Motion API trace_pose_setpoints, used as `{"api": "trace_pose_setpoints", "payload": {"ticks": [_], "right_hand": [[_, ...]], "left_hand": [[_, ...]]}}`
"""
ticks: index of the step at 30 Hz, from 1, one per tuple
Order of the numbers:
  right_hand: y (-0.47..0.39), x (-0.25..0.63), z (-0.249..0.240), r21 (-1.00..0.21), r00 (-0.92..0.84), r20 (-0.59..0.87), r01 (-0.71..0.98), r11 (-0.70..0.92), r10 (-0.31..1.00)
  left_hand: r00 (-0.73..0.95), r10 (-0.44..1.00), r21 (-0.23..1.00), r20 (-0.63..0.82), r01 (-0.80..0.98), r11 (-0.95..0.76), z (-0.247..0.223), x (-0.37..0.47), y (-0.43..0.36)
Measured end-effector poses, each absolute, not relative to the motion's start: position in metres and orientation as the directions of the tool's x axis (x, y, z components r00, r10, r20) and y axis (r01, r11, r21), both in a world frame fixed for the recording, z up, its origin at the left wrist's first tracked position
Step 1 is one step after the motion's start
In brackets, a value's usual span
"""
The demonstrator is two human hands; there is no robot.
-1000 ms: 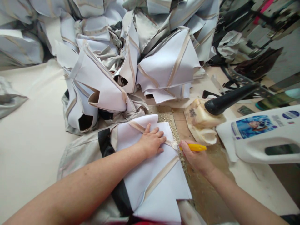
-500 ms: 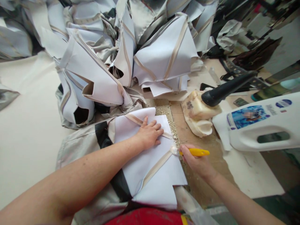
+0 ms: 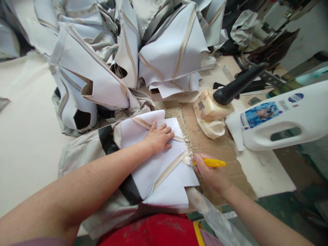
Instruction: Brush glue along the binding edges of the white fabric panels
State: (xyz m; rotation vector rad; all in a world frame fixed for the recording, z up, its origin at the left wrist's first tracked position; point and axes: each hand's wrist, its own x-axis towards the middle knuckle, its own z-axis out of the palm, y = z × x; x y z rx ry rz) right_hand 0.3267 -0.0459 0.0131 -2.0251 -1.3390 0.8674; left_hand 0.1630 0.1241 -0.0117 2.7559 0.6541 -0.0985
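My left hand (image 3: pixel 159 137) lies flat with its fingers spread on a white panel (image 3: pixel 167 177) that has beige strips across it. Grey fabric (image 3: pixel 82 150) with a black band extends from the panel's left side. In my right hand (image 3: pixel 208 172) is a yellow-handled brush (image 3: pixel 211 163), held between thumb and fingers. Its whitish, wet-looking tip touches the panel's right edge, by the end of the lower beige strip.
Several white and grey sewn pieces (image 3: pixel 176 48) are heaped behind. At right, a cut-open, glue-crusted container (image 3: pixel 214 111) with a black handle-like piece stands on brown cardboard (image 3: pixel 217 147), beside a large white bottle (image 3: pixel 284 116). Clear plastic (image 3: pixel 215 215) hangs at the front edge.
The whole view has shifted, so things appear slightly higher and further left. My left hand stays on the panel, and the brush tip remains at its right edge with little visible movement.
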Motion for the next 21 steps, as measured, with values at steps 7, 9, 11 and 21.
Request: {"api": "trace_pose_setpoints", "payload": {"ticks": [7,9,11,21], "right_hand": [[-0.089,0.325,0.025,-0.721,0.320,-0.251,0.568,-0.397,0.914],[-0.086,0.325,0.024,-0.732,0.332,-0.214,0.568,-0.375,0.919],[-0.090,0.326,0.023,-0.736,0.287,-0.197,0.588,-0.335,0.937],[-0.121,0.335,0.021,-0.733,0.326,-0.218,0.567,-0.375,0.920]], "left_hand": [[0.828,0.478,0.248,-0.294,0.549,-0.798,-0.003,0.175,0.105],[0.788,0.510,0.197,-0.345,0.592,-0.782,-0.003,0.180,0.094],[0.767,0.524,0.148,-0.370,0.606,-0.782,-0.005,0.184,0.087],[0.755,0.532,0.109,-0.383,0.609,-0.786,-0.008,0.186,0.085]]}}
